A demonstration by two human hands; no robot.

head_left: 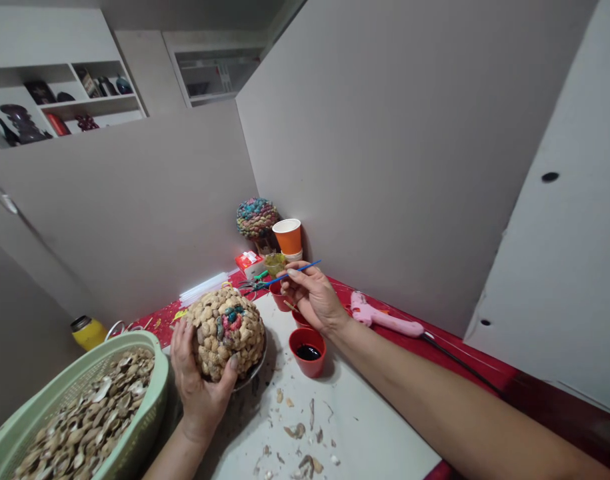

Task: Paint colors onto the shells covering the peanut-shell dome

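Observation:
A ball covered in peanut shells (205,333) rests in a shallow dish on the white board, a few of its shells painted teal, pink and grey-blue. My left hand (199,380) grips its lower left side, fingers and thumb spread around it. Between the fingertips of my right hand (309,293) is a thin blue paintbrush (305,268), its dark tip pointing left, above and beyond the ball. Just below my right hand stands a red cup (307,369) with dark liquid inside. More red cups are partly hidden behind that hand.
A green basket (157,387) of shells stands at the left. Toward the back are a multicoloured shell ball (257,217), an orange cup (287,238), pliers and white sticks (203,288). A pink glue gun (385,319) lies at right. Shell scraps litter the white board (375,427).

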